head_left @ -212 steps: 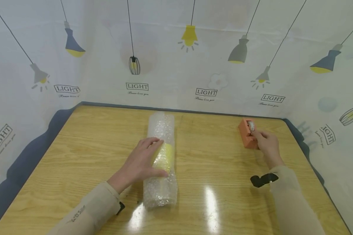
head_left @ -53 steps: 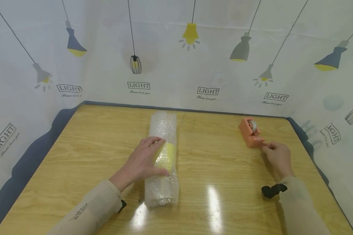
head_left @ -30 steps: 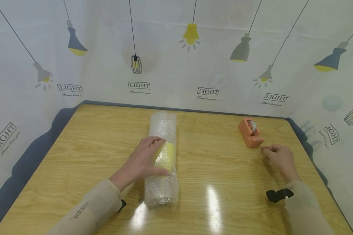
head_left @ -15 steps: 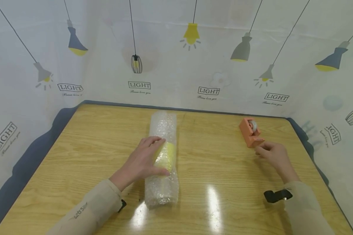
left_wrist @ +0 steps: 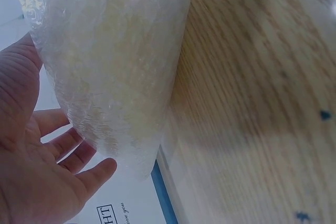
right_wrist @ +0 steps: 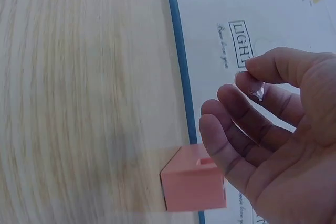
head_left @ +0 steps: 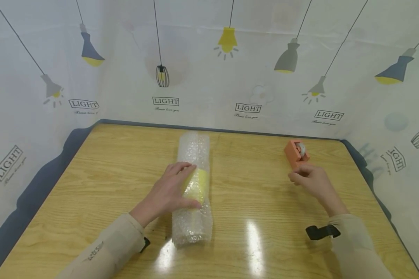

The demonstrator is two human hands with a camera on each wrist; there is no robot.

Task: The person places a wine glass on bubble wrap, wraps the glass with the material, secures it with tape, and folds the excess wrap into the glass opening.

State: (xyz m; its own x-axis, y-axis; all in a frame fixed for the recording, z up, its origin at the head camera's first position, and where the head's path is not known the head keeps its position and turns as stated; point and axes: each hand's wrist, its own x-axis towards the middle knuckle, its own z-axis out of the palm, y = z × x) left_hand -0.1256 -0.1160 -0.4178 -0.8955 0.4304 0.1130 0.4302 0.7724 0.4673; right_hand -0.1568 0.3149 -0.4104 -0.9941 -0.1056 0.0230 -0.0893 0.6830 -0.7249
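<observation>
Bubble-wrapped roll (head_left: 197, 185) on a wooden counter (head_left: 125, 155), left hand (head_left: 164, 192) holding it, fingers curved wide. Right hand (head_left: 312, 181), near an orange dispenser (head_left: 291, 153), pinching 1 clear tape scrap (right_wrist: 256, 91), which could stick to itself if it curls.

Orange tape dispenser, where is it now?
In the head view, the tape dispenser stands toward the table's back right, just beyond the right hand.
</observation>
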